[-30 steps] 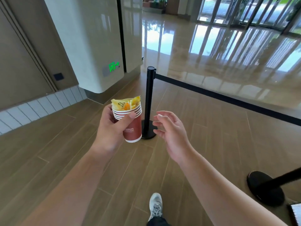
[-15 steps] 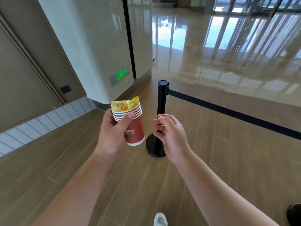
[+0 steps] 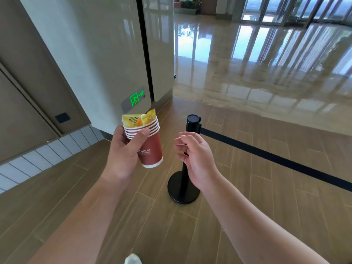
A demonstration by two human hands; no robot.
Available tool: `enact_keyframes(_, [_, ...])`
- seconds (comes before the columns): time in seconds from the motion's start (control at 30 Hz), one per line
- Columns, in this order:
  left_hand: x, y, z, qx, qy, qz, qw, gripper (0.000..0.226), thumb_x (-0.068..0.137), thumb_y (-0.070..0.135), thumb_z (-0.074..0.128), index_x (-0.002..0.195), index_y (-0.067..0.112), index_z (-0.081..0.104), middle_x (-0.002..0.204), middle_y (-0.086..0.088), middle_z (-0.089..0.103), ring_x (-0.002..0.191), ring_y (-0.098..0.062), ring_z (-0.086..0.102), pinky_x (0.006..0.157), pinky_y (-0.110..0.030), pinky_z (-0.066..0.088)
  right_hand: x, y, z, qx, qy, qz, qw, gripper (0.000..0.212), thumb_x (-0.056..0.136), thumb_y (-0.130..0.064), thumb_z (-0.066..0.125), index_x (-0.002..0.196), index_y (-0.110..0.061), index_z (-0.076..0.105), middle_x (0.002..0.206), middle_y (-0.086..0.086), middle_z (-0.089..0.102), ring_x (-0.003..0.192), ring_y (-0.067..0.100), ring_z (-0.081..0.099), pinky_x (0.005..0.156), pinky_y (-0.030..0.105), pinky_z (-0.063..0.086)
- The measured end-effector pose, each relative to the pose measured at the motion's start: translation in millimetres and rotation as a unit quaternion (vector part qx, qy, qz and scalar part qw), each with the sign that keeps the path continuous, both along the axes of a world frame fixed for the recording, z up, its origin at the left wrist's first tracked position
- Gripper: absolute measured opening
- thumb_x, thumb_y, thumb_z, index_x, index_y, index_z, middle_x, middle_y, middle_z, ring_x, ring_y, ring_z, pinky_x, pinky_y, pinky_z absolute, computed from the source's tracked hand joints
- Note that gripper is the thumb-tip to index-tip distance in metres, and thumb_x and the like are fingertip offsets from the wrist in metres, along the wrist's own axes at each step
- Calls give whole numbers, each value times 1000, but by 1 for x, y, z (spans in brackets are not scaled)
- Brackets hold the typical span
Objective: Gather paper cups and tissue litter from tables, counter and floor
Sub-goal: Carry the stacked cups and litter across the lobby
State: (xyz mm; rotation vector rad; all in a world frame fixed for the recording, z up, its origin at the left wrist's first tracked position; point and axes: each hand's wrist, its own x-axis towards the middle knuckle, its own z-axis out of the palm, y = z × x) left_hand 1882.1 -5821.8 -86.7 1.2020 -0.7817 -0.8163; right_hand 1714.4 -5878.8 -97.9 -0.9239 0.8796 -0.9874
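My left hand (image 3: 123, 155) grips a stack of several nested red paper cups (image 3: 152, 147) with white rims, held a little tilted at chest height. A crumpled yellow and orange wrapper (image 3: 140, 119) sticks out of the top cup. My right hand (image 3: 198, 159) hovers just right of the cups, apart from them, fingers loosely curled and holding nothing. It partly hides the pole of the black stanchion behind it.
A black stanchion post (image 3: 192, 122) with a round base (image 3: 182, 189) stands just ahead on the wood-look floor; its black belt (image 3: 276, 159) runs off to the right. A pale column with a green exit sign (image 3: 136, 98) rises at left. Glossy lobby floor lies beyond.
I have walked forward, so the stanchion and the column are closer. My right hand's fingers have curled in slightly. The left hand keeps the cup stack as before.
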Motion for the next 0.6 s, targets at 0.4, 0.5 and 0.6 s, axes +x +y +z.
enact_keyframes(0.4, [180, -155, -26, 13, 18, -65, 998, 61, 62, 52, 83, 116, 31, 63, 101, 11, 76, 89, -8, 74, 58, -18, 54, 161, -137, -10, -10, 44, -68, 997, 16, 86, -25, 59, 98, -19, 67, 93, 4, 70, 90, 20, 64, 79, 33, 52])
enact_keyframes(0.5, [233, -190, -22, 24, 19, -78, 996, 64, 60, 55, 83, 116, 32, 63, 101, 12, 76, 89, -9, 75, 53, -19, 53, 211, -170, 0, -19, 54, -68, 996, 22, 81, -29, 60, 99, -19, 67, 92, 2, 70, 88, 19, 64, 77, 32, 51])
enact_keyframes(0.6, [277, -222, -16, 19, 16, -93, 995, 65, 60, 50, 84, 118, 29, 62, 102, 12, 76, 92, -9, 74, 62, -22, 57, 252, -197, 9, -32, 53, -79, 995, 22, 79, -29, 60, 97, -19, 66, 90, 2, 70, 85, 17, 64, 74, 31, 51])
